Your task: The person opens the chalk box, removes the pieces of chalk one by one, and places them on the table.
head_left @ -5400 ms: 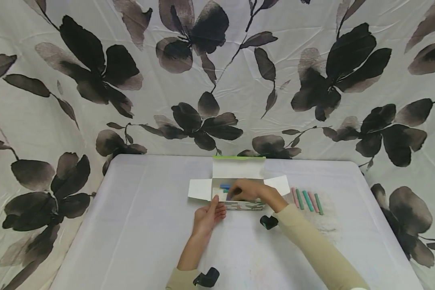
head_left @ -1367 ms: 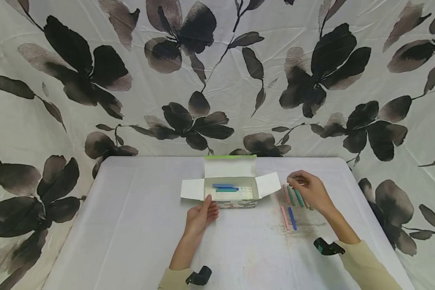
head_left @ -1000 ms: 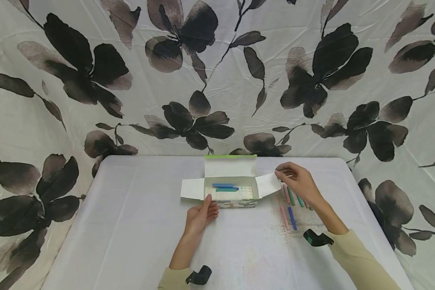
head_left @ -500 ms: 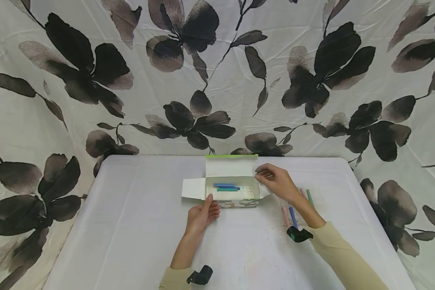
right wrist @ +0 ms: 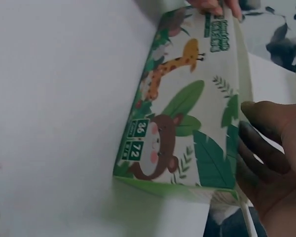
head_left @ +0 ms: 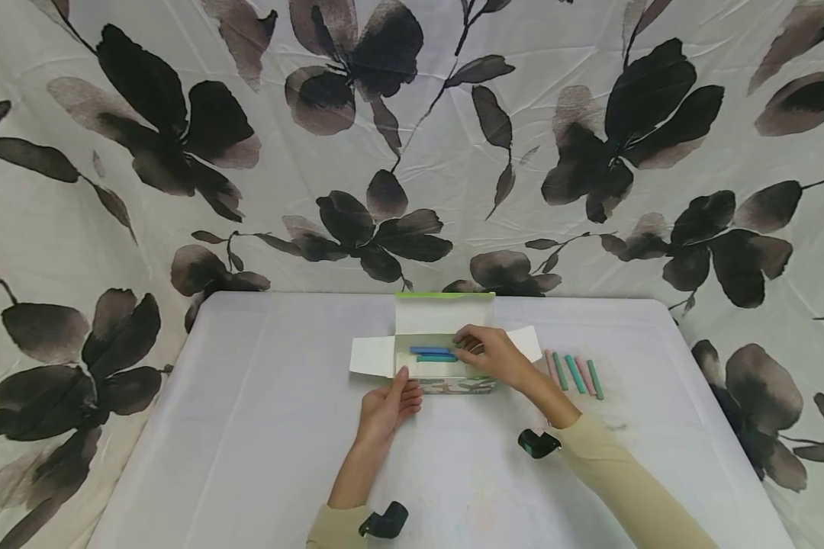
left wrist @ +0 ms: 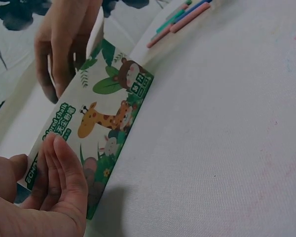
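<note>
A chalk box (head_left: 453, 386) printed with cartoon animals stands with its flaps spread. My left hand (head_left: 384, 412) holds its front left corner, pinching the front wall between thumb and fingers; the left wrist view shows these fingers (left wrist: 64, 173) flat against the printed side. Inside lie a few blue and teal chalk sticks (head_left: 436, 359). My right hand (head_left: 492, 354) reaches into the box from the right, its loosely bent fingertips close to the ends of those sticks. In the right wrist view, nothing shows between the thumb and fingers of the right hand (right wrist: 281, 153).
Right of the box, several pink and green chalk sticks lie in a row, a teal chalk stick (head_left: 575, 374) among them. A pink chalk stick (left wrist: 190, 19) and a blue one lie nearer, mostly hidden by the right forearm in the head view. A floral cloth (head_left: 412, 152) hangs behind the table.
A blue chalk stick was laid on the table beside a pink one. Since then my right hand has moved left from the chalk row into the box. My left hand has stayed at the box.
</note>
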Tool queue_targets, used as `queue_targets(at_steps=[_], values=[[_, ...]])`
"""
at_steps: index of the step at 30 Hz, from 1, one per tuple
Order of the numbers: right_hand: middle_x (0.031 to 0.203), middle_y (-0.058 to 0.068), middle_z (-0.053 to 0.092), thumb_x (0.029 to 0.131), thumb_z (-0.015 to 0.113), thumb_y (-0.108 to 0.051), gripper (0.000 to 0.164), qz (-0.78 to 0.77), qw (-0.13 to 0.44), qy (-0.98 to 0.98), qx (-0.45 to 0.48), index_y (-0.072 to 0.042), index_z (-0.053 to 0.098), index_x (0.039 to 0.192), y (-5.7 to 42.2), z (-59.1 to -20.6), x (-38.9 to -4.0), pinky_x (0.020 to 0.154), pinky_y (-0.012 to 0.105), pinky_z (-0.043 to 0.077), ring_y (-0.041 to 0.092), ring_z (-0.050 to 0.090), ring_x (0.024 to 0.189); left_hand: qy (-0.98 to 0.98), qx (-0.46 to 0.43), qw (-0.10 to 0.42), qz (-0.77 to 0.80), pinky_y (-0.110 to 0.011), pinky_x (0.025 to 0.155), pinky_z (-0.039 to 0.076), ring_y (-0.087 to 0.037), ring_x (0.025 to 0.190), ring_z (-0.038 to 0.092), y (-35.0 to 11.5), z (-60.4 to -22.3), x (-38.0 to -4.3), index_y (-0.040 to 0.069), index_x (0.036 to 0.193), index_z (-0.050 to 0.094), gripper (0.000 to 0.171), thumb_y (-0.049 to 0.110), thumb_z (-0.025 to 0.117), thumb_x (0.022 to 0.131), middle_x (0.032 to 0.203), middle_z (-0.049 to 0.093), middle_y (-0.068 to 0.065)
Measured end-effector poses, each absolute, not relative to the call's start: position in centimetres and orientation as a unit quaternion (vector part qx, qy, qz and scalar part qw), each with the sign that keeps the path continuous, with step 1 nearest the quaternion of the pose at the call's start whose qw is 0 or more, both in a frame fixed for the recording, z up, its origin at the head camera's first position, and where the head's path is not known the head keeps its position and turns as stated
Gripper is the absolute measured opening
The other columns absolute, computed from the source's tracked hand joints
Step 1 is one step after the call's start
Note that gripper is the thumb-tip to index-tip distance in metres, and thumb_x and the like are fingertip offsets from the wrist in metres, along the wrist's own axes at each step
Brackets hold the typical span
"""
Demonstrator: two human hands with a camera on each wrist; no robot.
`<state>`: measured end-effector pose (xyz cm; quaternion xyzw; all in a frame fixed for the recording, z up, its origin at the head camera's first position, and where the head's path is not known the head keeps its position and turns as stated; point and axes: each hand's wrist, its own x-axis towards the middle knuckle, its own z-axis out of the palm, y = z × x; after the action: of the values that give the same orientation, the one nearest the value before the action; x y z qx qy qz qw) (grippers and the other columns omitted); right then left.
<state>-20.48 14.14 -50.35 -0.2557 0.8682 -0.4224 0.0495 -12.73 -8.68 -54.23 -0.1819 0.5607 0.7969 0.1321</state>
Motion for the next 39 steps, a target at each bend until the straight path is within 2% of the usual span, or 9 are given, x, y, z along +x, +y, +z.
queue_targets(at_steps=[7, 14, 22, 32, 36, 39], values=[[0.107, 0.017, 0.072, 0.094, 0.073, -0.002, 0.023, -0.376, 0.076, 0.882, -0.273, 0.008, 0.067, 0.115, 13.0, -51.3, -20.7, 0.085, 0.040, 0.060, 0.026, 0.069, 0.095, 0.560, -0.176, 0.132, 0.799, -0.020, 0.075, 0.060, -0.009, 0.077, 0.068, -8.7, -54.2, -12.6, -0.016, 0.115, 0.064, 0.057, 0.040, 0.065, 0.103, 0.091, 0.073, -0.008], [0.103, 0.016, 0.071, 0.093, 0.073, 0.001, 0.018, -0.321, 0.070, 0.897, -0.296, 0.006, 0.068, 0.109, 12.1, -51.7, -21.0, 0.084, 0.042, 0.058, 0.027, 0.066, 0.093, 0.564, -0.172, 0.129, 0.797, -0.021, 0.076, 0.061, -0.010, 0.078, 0.069, -8.7, -54.2, -12.6, -0.016, 0.113, 0.064, 0.058, 0.041, 0.065, 0.103, 0.093, 0.072, -0.011], [0.100, 0.014, 0.072, 0.092, 0.073, 0.001, 0.015, -0.278, 0.093, 0.904, -0.311, 0.005, 0.070, 0.106, 11.5, -51.5, -21.3, 0.083, 0.042, 0.057, 0.026, 0.066, 0.090, 0.562, -0.172, 0.129, 0.799, -0.019, 0.075, 0.060, -0.009, 0.077, 0.068, -8.7, -54.2, -12.6, -0.015, 0.112, 0.065, 0.056, 0.040, 0.065, 0.103, 0.091, 0.072, -0.009], [0.105, 0.013, 0.072, 0.088, 0.078, 0.004, 0.023, -0.227, 0.129, 0.911, -0.319, 0.004, 0.071, 0.109, 10.4, -50.5, -21.4, 0.088, 0.041, 0.057, 0.027, 0.067, 0.097, 0.552, -0.175, 0.122, 0.806, -0.020, 0.073, 0.061, -0.009, 0.074, 0.068, -8.7, -54.2, -12.6, -0.017, 0.112, 0.064, 0.056, 0.038, 0.065, 0.103, 0.087, 0.072, -0.007], [0.101, 0.011, 0.072, 0.086, 0.080, 0.003, 0.023, -0.193, 0.144, 0.919, -0.313, 0.003, 0.072, 0.108, 9.6, -50.4, -21.7, 0.083, 0.040, 0.057, 0.023, 0.064, 0.088, 0.555, -0.173, 0.125, 0.804, -0.020, 0.074, 0.061, -0.009, 0.076, 0.069, -8.7, -54.1, -12.5, -0.017, 0.113, 0.064, 0.057, 0.039, 0.065, 0.103, 0.090, 0.073, -0.009], [0.093, 0.008, 0.069, 0.087, 0.081, 0.000, 0.019, -0.149, 0.142, 0.925, -0.320, -0.001, 0.072, 0.103, 9.0, -50.4, -21.9, 0.076, 0.037, 0.053, 0.018, 0.056, 0.079, 0.559, -0.172, 0.129, 0.801, -0.020, 0.075, 0.061, -0.010, 0.078, 0.069, -8.7, -54.0, -12.4, -0.016, 0.113, 0.064, 0.057, 0.040, 0.065, 0.103, 0.093, 0.073, -0.011]])
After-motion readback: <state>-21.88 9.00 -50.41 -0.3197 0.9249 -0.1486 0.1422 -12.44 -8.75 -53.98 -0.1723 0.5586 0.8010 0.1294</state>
